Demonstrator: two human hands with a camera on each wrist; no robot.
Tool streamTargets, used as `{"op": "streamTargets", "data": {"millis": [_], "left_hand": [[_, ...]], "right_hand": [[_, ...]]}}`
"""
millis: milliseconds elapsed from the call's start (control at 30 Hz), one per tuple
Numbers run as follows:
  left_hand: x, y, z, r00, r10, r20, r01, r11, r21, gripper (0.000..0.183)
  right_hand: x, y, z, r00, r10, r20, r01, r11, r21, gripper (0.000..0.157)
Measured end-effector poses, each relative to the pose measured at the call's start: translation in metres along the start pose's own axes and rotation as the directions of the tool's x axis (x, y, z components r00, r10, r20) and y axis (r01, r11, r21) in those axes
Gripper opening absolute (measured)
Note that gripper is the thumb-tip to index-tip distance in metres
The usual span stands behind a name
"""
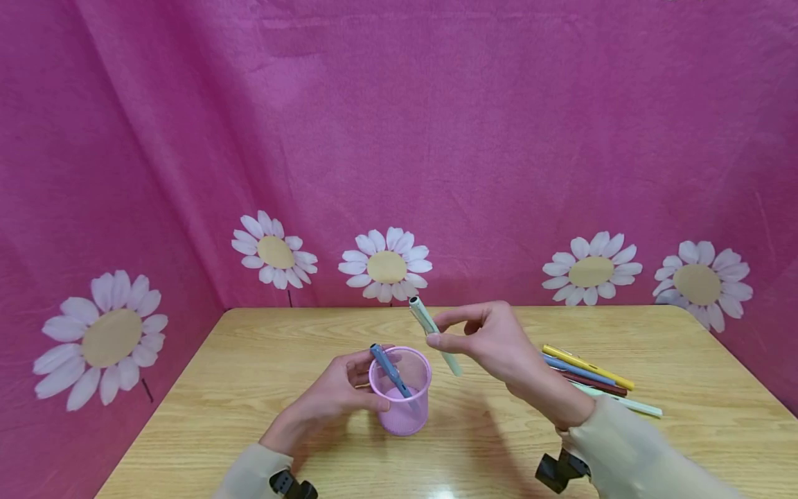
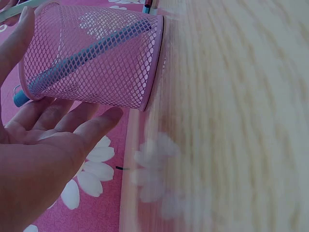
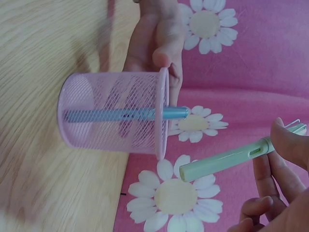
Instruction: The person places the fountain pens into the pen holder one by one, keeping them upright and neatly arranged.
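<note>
A pink mesh pen cup (image 1: 404,421) stands upright on the table, with one blue pen (image 1: 391,372) leaning inside it, its top above the rim. My left hand (image 1: 339,384) holds the cup from the left, thumb near the front of the rim and fingers along the far side. To the right of the cup and above its rim, my right hand (image 1: 492,344) pinches a light green pen (image 3: 219,162) between thumb and fingers. That pen slants, its clip end up and its other end down, apart from the cup.
Right of the cup, partly behind my right wrist, lie a yellow pen (image 1: 589,366), a blue pen (image 1: 580,371), a dark red pen (image 1: 601,386) and another light green pen (image 1: 639,406). A pink cloth (image 1: 474,173) with daisies rises behind the wooden table (image 1: 206,416).
</note>
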State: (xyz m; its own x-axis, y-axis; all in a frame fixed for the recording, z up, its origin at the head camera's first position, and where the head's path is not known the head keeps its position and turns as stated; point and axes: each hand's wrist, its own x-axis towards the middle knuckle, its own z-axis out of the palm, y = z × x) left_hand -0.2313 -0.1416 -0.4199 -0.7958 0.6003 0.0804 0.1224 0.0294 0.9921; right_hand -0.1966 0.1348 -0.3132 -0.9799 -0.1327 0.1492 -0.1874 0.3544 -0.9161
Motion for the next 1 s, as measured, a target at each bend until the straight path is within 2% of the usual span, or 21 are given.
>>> {"op": "streamTargets", "data": {"millis": [233, 433, 800, 1000], "left_hand": [[-0.001, 0.002, 0.0, 1.0, 0.017, 0.005, -0.017, 1.0, 0.005, 0.076], [-0.001, 0.003, 0.001, 1.0, 0.004, 0.001, -0.004, 1.0, -0.015, 0.076], [-0.001, 0.001, 0.001, 1.0, -0.002, -0.008, 0.002, 1.0, 0.008, 0.077], [-0.001, 0.003, 0.001, 1.0, -0.005, -0.01, 0.005, 1.0, 0.008, 0.077]], "right_hand": [[0.003, -0.007, 0.01, 1.0, -0.004, 0.003, 0.003, 0.999, 0.045, 0.023], [0.004, -0.01, 0.018, 1.0, -0.013, 0.006, 0.012, 0.996, 0.088, 0.024], [0.006, -0.002, 0.032, 1.0, -0.019, 0.017, 0.016, 0.989, 0.149, 0.02], [0.007, 0.003, 0.038, 1.0, 0.016, 0.01, -0.017, 0.989, 0.145, 0.021]]}}
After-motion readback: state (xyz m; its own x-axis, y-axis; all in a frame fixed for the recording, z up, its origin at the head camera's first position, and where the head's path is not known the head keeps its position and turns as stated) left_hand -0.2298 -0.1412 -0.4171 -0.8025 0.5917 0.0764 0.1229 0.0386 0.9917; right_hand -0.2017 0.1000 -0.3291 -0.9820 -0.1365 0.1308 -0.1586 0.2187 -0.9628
